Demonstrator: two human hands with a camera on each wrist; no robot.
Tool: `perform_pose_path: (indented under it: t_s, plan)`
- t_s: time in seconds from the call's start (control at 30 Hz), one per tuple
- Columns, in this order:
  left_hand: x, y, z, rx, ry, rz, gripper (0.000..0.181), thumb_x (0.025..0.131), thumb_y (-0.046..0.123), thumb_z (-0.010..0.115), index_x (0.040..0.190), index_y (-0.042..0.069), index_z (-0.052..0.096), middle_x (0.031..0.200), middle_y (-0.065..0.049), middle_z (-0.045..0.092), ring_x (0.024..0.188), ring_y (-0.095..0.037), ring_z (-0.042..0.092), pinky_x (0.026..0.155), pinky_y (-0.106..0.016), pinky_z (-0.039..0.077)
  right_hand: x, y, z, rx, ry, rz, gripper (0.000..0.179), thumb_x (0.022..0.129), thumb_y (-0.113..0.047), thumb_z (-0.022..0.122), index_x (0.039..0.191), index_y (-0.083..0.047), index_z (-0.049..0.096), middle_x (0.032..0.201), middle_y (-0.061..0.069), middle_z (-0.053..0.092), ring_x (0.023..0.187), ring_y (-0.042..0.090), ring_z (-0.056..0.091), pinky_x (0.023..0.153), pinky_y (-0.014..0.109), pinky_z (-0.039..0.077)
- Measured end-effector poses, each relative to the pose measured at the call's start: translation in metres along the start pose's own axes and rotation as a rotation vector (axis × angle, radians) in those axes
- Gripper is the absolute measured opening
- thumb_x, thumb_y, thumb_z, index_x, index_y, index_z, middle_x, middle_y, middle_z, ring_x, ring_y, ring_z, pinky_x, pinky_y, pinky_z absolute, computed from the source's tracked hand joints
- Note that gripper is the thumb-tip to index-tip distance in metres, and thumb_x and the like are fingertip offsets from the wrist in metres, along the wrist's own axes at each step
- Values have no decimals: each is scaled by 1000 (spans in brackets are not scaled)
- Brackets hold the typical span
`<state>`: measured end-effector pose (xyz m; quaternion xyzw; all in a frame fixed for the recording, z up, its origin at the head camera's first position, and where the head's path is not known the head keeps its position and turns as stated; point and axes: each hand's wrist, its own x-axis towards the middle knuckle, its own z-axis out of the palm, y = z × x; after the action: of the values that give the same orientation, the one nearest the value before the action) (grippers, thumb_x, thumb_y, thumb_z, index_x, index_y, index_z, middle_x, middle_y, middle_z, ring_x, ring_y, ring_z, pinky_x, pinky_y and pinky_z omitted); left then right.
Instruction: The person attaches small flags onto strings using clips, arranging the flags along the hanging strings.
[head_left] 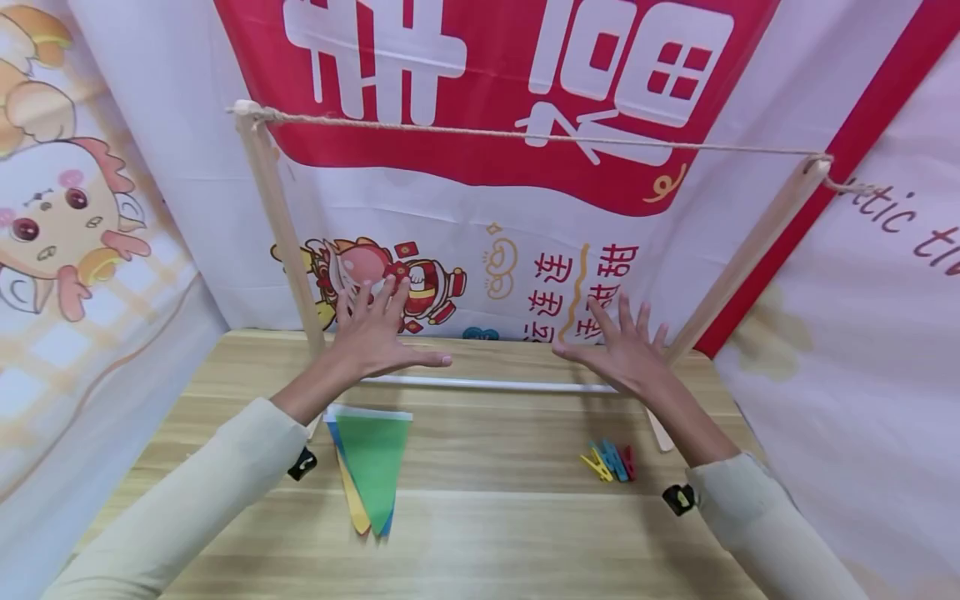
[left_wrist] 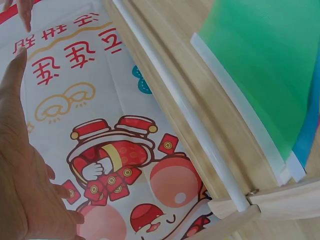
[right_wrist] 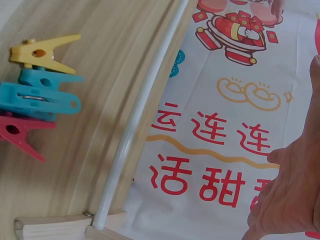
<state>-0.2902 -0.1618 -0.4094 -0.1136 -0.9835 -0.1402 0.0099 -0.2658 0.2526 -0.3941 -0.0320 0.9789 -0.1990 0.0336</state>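
Note:
My left hand (head_left: 371,337) is raised in the air with fingers spread and holds nothing. It overlaps the left wooden post (head_left: 273,200) of a frame in the head view. Likewise spread and holding nothing, my right hand (head_left: 628,354) hovers by the right wooden post (head_left: 750,250). Twine (head_left: 465,131) runs between the post tops, and a white rod (head_left: 495,384) joins them low down. Below my left hand lies a stack of triangular pennants, a green pennant (head_left: 375,454) on top. Yellow (right_wrist: 42,52), blue (right_wrist: 40,99) and red clothespins (right_wrist: 22,134) lie bunched below my right hand.
All of this stands on a wood-grain table (head_left: 487,533). Behind it hangs a printed cloth with a red banner (head_left: 480,158) and cartoon figures. More printed cloth closes in the left (head_left: 150,350) and right sides (head_left: 847,350). The twine's loose end sticks out past the right post.

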Motion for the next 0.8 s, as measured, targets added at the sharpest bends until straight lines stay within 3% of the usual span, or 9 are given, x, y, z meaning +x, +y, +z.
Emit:
perform_pose_path:
  t_s: [0.17,0.4,0.6,0.8]
  plan:
    - [-1,-5,1,-2,14,6,154,72,111,58,183,23,0,192,-15,4,177,-51,-2,138,-80,-9,-7,6,3,14,-14,-12,119,91,-100,49,183,-37,7,187,7,-28,170,53,-31,129,85,-23]
    - [-4,-10,3,-41,34,27,151,74,105,68,184,22,6,191,-18,9,175,-52,9,139,-79,-3,-13,12,4,17,-21,-19,121,92,-99,50,183,-35,5,190,21,-12,171,58,-19,134,84,-13]
    - [-6,-12,8,-59,40,30,147,74,100,74,183,23,13,189,-19,18,171,-56,19,137,-82,4,-21,19,6,10,-21,-37,120,94,-96,52,183,-28,12,189,28,3,171,65,-4,135,86,-2]
    - [-7,-13,11,-59,46,27,151,68,107,71,182,24,19,186,-20,26,168,-55,25,135,-81,13,-29,24,10,23,-21,-52,117,95,-92,55,181,-20,23,188,29,11,171,65,4,134,88,3]
